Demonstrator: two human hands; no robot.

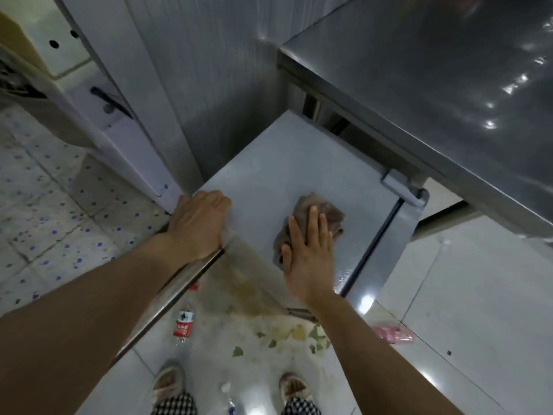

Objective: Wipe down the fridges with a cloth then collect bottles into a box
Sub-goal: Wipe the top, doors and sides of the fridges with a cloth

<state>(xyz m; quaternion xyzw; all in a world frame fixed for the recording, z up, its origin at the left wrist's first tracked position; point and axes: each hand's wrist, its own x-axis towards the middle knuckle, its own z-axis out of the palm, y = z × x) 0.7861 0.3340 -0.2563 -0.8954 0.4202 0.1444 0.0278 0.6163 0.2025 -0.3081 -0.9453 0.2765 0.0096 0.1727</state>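
A grey fridge door (269, 163) stands swung open below the steel fridge top (434, 85). My left hand (199, 224) is closed over the door's free edge. My right hand (309, 256) lies flat, fingers stretched, pressing a crumpled brownish-grey cloth (327, 212) against the door's face. On the floor under the door lies a clear plastic bottle with a red label (184, 320). Between my feet I can see part of another small bottle (230, 405).
A white panel with a black handle (128, 124) stands to the left, close to the door's edge. Green and yellow scraps (287, 333) litter the tiled floor, and a pink wrapper (395, 333) lies to the right. The door's hinge (404, 187) is at the right.
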